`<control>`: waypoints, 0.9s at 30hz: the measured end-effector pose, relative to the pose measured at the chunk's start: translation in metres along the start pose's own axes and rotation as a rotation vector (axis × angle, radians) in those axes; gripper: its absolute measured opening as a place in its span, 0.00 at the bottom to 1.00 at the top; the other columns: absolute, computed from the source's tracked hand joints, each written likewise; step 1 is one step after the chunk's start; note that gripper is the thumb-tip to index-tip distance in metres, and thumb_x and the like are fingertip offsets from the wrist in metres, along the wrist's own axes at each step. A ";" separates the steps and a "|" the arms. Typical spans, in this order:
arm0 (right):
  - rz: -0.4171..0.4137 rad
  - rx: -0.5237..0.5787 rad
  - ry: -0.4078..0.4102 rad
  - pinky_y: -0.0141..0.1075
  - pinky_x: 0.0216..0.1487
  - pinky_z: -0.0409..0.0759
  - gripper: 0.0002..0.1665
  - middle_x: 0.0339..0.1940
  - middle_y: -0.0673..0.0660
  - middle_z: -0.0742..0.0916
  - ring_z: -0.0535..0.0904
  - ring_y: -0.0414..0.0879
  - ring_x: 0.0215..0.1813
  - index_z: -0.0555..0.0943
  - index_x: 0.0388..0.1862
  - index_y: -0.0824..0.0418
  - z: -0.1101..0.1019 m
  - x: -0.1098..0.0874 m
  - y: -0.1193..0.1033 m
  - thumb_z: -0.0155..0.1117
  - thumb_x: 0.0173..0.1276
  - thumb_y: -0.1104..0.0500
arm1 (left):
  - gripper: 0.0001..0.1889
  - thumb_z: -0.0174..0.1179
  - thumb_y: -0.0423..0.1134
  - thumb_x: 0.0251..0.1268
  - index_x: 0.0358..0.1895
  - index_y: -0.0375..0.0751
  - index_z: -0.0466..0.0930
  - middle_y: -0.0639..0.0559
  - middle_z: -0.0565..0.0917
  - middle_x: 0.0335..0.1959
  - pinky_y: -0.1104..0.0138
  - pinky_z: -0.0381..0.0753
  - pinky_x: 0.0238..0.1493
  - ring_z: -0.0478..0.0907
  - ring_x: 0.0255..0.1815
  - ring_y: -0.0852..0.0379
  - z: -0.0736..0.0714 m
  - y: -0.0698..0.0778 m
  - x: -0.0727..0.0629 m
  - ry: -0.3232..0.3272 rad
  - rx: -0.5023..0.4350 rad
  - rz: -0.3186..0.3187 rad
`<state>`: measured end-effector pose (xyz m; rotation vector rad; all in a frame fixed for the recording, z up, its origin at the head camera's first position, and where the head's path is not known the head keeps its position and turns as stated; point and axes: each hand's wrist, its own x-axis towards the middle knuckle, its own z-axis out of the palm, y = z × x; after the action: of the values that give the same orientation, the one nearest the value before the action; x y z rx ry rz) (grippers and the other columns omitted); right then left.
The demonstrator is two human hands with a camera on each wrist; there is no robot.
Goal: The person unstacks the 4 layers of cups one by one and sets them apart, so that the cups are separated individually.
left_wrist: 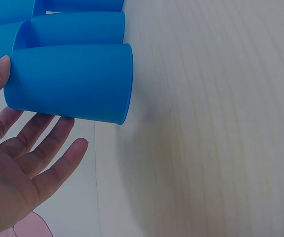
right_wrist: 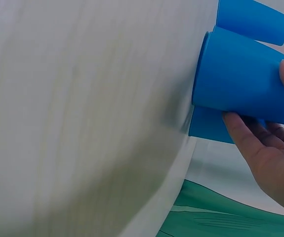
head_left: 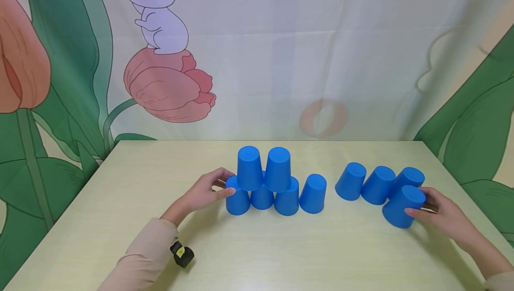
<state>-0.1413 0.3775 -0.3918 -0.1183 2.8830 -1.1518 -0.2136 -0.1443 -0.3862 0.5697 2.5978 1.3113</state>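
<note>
In the head view, my left hand (head_left: 206, 190) is at the left end of a row of upside-down blue cups. Its thumb and fingers lie on opposite sides of the end cup (head_left: 238, 204), as the left wrist view also shows with the cup (left_wrist: 72, 81). Two blue cups, a left one (head_left: 249, 168) and a right one (head_left: 278, 170), form a second level on that row. Over on the right, my right hand (head_left: 445, 215) holds a blue cup (head_left: 403, 208) between thumb and fingers. Whether this cup touches the table, I cannot tell.
Beside the stack, a single-level blue cup (head_left: 313, 194) ends the row. Three more upside-down cups stand at the right: one (head_left: 350, 181), another (head_left: 378, 186), and one partly hidden (head_left: 408, 176) behind the held cup. A printed curtain (head_left: 257, 59) hangs behind the pale table (head_left: 281, 251).
</note>
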 end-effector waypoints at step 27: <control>-0.068 0.022 0.201 0.15 0.37 0.71 0.38 0.54 0.67 0.74 0.66 0.16 0.42 0.59 0.63 0.72 -0.017 -0.011 -0.030 0.63 0.62 0.55 | 0.21 0.59 0.44 0.60 0.54 0.38 0.70 0.46 0.77 0.48 0.56 0.77 0.45 0.74 0.48 0.47 0.001 -0.003 0.000 -0.001 -0.016 0.014</control>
<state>-0.1294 0.3687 -0.3590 -0.1059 3.0606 -1.2754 -0.2143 -0.1452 -0.3889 0.5867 2.5852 1.3346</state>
